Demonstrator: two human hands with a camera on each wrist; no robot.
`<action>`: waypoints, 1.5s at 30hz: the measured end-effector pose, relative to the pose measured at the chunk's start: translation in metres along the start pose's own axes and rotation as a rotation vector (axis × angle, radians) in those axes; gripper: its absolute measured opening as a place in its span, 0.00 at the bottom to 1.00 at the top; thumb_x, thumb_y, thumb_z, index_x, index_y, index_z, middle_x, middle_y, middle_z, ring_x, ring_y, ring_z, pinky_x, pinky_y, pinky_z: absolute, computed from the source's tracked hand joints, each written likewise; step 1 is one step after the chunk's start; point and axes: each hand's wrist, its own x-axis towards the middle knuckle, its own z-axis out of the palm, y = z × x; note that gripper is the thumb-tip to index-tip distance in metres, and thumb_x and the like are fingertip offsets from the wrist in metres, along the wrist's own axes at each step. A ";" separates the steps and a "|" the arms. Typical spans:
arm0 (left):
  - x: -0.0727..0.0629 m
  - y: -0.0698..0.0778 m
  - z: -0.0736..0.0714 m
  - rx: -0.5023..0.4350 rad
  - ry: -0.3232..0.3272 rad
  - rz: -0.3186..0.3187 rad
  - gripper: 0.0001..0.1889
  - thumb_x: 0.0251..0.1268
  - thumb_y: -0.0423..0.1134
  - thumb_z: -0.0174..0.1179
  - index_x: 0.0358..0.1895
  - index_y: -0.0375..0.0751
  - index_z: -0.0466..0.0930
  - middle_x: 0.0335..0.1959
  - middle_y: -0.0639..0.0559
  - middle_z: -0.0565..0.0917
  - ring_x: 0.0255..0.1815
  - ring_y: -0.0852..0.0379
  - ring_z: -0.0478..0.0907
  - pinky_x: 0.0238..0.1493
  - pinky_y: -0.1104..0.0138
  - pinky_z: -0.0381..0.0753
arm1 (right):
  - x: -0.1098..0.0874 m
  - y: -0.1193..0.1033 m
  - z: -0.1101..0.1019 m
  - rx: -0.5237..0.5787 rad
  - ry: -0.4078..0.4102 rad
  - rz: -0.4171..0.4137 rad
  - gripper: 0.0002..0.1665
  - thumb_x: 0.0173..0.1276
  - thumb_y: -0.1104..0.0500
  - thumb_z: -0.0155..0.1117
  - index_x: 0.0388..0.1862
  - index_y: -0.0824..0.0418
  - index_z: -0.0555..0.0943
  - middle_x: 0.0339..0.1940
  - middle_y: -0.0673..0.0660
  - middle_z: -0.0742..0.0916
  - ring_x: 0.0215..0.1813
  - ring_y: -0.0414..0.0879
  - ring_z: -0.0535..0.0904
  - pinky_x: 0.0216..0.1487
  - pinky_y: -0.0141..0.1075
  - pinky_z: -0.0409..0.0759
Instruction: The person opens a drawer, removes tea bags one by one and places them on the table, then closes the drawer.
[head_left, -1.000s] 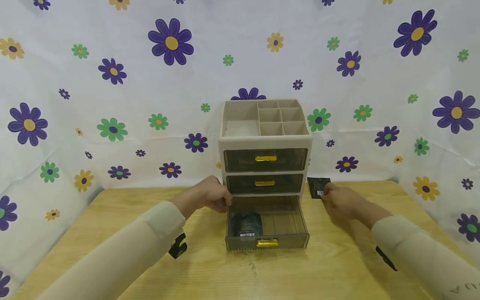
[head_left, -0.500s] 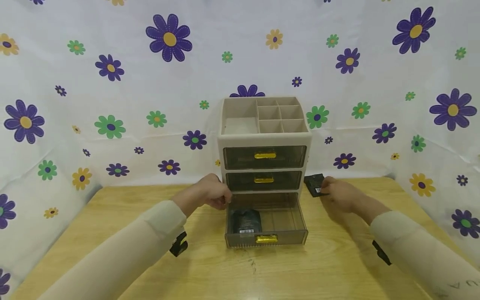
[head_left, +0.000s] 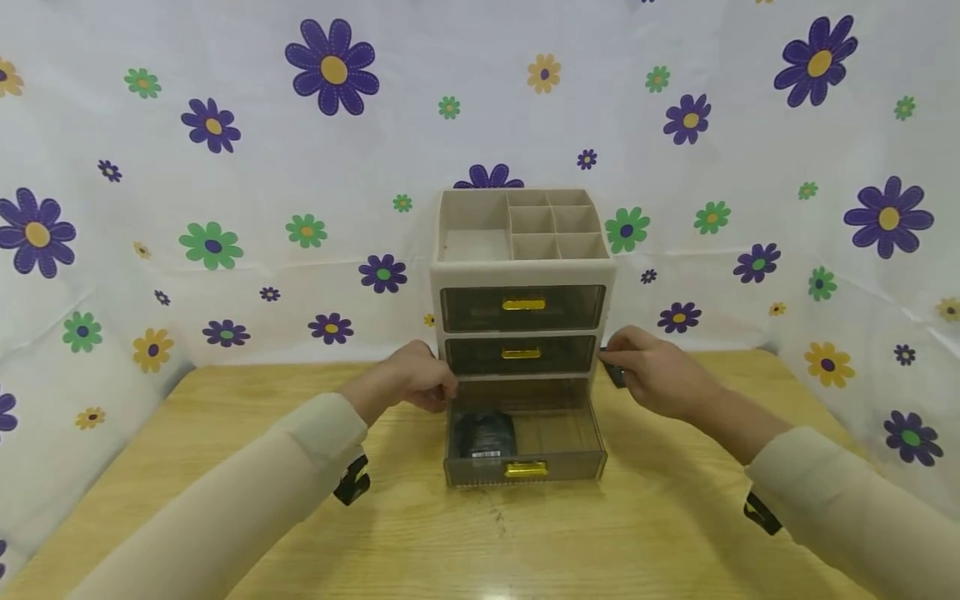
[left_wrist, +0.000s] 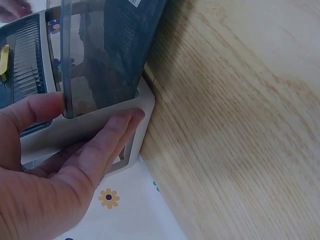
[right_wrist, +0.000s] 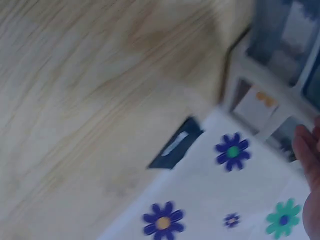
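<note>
A beige drawer organizer (head_left: 522, 273) stands mid-table, its smoky clear bottom drawer (head_left: 480, 475) pulled out. Inside that drawer, at the left, lies a black pouch (head_left: 483, 435) with a white barcode label. My left hand (head_left: 416, 377) grips the organizer's left front edge; in the left wrist view the thumb is at the drawer's side and the fingers lie along the outer wall. My right hand (head_left: 663, 375) is beside the organizer's right side, fingertips close to its edge; contact is unclear. A second black pouch (right_wrist: 176, 145) lies on the table by the cloth, partly hidden in the head view.
Two upper drawers with gold handles are closed; the second drawer (head_left: 487, 355) sits right above the open one. The top tray (head_left: 472, 244) has several compartments. A flower-patterned cloth (head_left: 247, 142) hangs behind the wooden table (head_left: 405, 533).
My right hand has let go of the pouch at the right and moved left to the organizer's side. The left hand keeps its hold. The head view has shifted slightly.
</note>
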 end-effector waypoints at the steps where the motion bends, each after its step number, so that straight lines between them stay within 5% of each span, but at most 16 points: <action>1: -0.001 0.000 -0.001 -0.001 0.004 -0.004 0.10 0.50 0.26 0.63 0.36 0.28 0.74 0.27 0.45 0.78 0.26 0.53 0.80 0.42 0.56 0.90 | 0.004 -0.007 -0.003 -0.011 0.056 -0.041 0.19 0.59 0.75 0.58 0.48 0.70 0.86 0.45 0.62 0.83 0.41 0.51 0.84 0.35 0.39 0.85; 5: -0.002 0.002 -0.002 -0.014 -0.014 0.000 0.09 0.49 0.26 0.63 0.34 0.28 0.75 0.26 0.46 0.78 0.24 0.54 0.79 0.40 0.58 0.90 | 0.012 -0.029 -0.014 -0.066 0.233 -0.185 0.18 0.54 0.74 0.59 0.43 0.68 0.88 0.42 0.60 0.84 0.35 0.48 0.84 0.27 0.34 0.81; 8: -0.001 0.001 -0.003 -0.019 -0.020 0.012 0.08 0.49 0.26 0.63 0.33 0.28 0.75 0.25 0.46 0.78 0.23 0.55 0.78 0.38 0.59 0.89 | 0.014 -0.043 -0.018 -0.068 0.249 -0.232 0.20 0.52 0.74 0.59 0.42 0.67 0.88 0.41 0.59 0.84 0.31 0.45 0.81 0.23 0.30 0.76; 19: 0.002 -0.008 -0.002 -0.029 0.002 -0.003 0.10 0.48 0.25 0.62 0.35 0.29 0.73 0.26 0.46 0.77 0.24 0.54 0.77 0.35 0.60 0.89 | 0.042 -0.092 0.018 0.008 -0.140 -0.248 0.18 0.66 0.66 0.64 0.55 0.62 0.85 0.50 0.56 0.80 0.46 0.44 0.83 0.48 0.33 0.85; 26: 0.001 -0.007 -0.002 -0.022 0.006 -0.016 0.09 0.48 0.25 0.63 0.33 0.29 0.74 0.25 0.46 0.77 0.23 0.54 0.76 0.33 0.62 0.87 | 0.061 -0.094 0.039 0.288 -0.354 -0.124 0.18 0.71 0.67 0.56 0.56 0.67 0.84 0.49 0.58 0.81 0.38 0.39 0.75 0.38 0.28 0.78; 31: 0.000 -0.004 -0.002 -0.017 0.004 -0.015 0.08 0.47 0.25 0.63 0.32 0.29 0.75 0.24 0.46 0.78 0.22 0.54 0.78 0.39 0.57 0.89 | 0.074 -0.091 0.051 0.345 -0.424 -0.014 0.19 0.70 0.61 0.62 0.57 0.68 0.82 0.49 0.58 0.82 0.39 0.42 0.77 0.42 0.34 0.80; 38: 0.002 -0.005 -0.001 -0.019 0.011 -0.018 0.10 0.46 0.24 0.63 0.33 0.29 0.74 0.24 0.45 0.78 0.23 0.54 0.78 0.37 0.59 0.89 | 0.089 -0.100 0.070 0.263 -0.524 0.063 0.33 0.62 0.50 0.74 0.61 0.66 0.79 0.60 0.60 0.81 0.63 0.53 0.77 0.67 0.45 0.76; 45: 0.003 -0.004 0.000 -0.014 0.005 -0.016 0.08 0.47 0.25 0.63 0.32 0.29 0.75 0.23 0.45 0.79 0.22 0.54 0.79 0.36 0.59 0.90 | 0.093 -0.108 0.073 0.214 -0.594 0.153 0.39 0.56 0.54 0.80 0.64 0.65 0.76 0.62 0.60 0.81 0.65 0.52 0.76 0.68 0.43 0.76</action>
